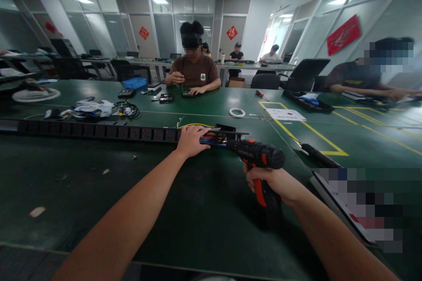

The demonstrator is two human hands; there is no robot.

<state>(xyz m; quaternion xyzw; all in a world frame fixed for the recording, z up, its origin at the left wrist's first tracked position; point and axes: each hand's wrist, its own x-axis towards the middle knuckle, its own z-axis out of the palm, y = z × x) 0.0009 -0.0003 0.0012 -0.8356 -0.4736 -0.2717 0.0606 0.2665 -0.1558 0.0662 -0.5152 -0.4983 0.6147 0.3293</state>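
Power strip, long and black, lies across the green surface in front of me. Its near end, with coloured wires, is under my left hand, which rests open, palm down, on it. My right hand is closed around the handle of a black-and-orange electric screwdriver (its tip points to the wires). A person sits opposite.

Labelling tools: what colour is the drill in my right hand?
The drill is black with orange-red trim, seen in the head view.
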